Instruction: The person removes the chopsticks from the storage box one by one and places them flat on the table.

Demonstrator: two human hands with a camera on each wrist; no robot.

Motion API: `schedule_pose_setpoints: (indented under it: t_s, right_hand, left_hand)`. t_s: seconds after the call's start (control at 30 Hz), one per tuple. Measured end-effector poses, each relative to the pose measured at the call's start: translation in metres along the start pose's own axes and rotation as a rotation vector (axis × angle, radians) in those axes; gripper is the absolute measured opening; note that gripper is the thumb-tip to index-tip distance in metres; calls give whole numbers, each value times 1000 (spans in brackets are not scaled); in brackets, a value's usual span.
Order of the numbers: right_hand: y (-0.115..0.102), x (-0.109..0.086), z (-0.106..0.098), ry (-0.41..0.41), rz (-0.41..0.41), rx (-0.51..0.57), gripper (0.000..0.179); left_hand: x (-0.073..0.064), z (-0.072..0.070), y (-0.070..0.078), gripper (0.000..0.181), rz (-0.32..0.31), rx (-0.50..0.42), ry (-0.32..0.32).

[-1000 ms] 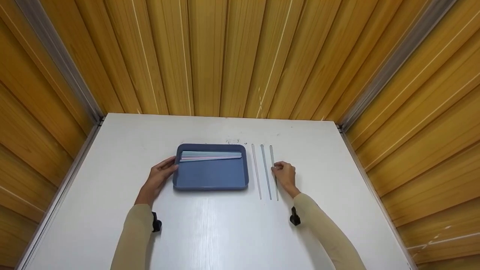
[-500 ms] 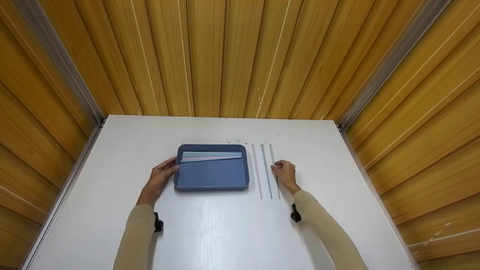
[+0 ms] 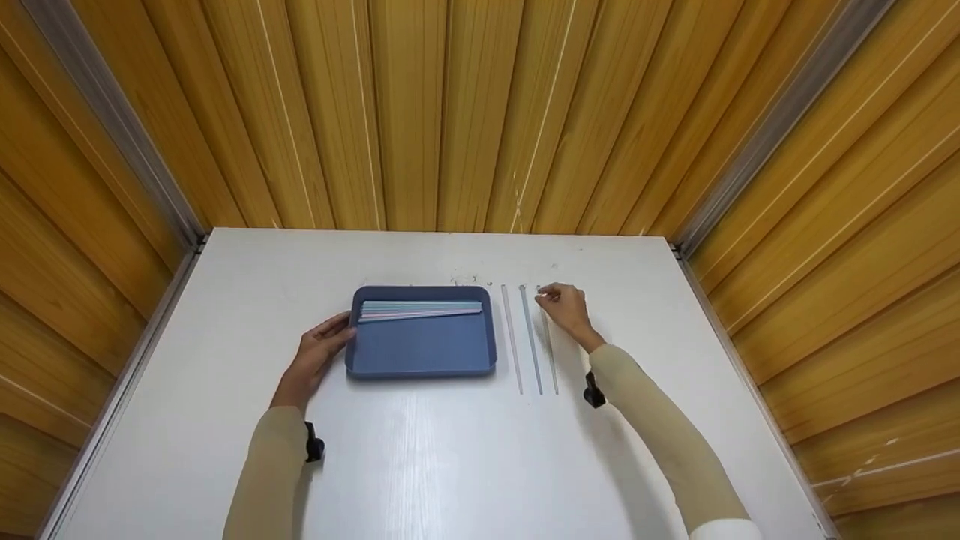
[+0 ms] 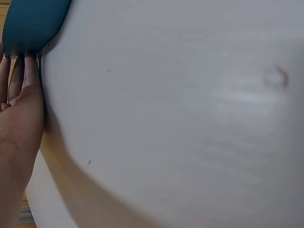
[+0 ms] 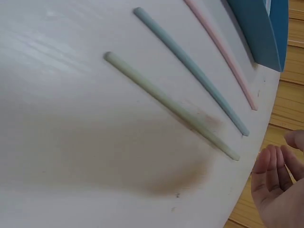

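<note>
My left hand (image 3: 315,356) rests its fingers and thumb at the left side of a blue rectangular tray (image 3: 424,349). In the left wrist view those fingers (image 4: 31,69) reach straight up to the tray's wall. A bundle of pastel straws (image 3: 420,309) lies along the far side inside it. Right of the tray, a pink straw (image 5: 221,47), a blue straw (image 5: 190,66) and a green straw (image 5: 166,101) lie side by side on the table. Over the green straw's far end hovers my right hand (image 3: 568,311), fingers loosely bent, holding nothing; the right wrist view shows it apart from the straw.
The white table (image 3: 420,465) extends around the tray, with small dark marks (image 3: 469,280) behind it. Wood-patterned walls (image 3: 420,112) close off the back and both sides. A black wrist camera (image 3: 594,391) sits on each sleeve.
My right hand has left the middle of the green straw, rising and moving toward its far end. My left hand keeps its place at the tray, and the straws lie almost unchanged.
</note>
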State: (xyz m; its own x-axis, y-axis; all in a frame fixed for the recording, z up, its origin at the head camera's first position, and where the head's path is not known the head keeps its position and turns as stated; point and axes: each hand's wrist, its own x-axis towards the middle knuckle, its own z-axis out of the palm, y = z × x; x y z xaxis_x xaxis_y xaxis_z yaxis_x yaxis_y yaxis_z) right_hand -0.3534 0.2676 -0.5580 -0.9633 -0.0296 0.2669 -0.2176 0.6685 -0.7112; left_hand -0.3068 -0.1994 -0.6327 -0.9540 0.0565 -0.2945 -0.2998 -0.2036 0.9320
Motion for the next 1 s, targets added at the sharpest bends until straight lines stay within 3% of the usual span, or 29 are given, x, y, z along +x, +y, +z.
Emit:
schedule_pose_setpoints:
  t_s: [0.2, 0.53, 0.73, 1.0]
  right_hand:
    - [-28, 19, 6, -150, -129, 26, 17]
    - [-73, 43, 29, -381, -269, 10, 19]
    - [-97, 50, 44, -507, -309, -29, 21]
    - [-116, 50, 72, -609, -281, -65, 23]
  left_hand:
    - [-1, -1, 1, 66, 2, 4, 3]
    - [1, 2, 1, 65, 0, 8, 17]
    - [-1, 0, 1, 64, 1, 6, -5]
    - [-2, -2, 2, 63, 6, 24, -13]
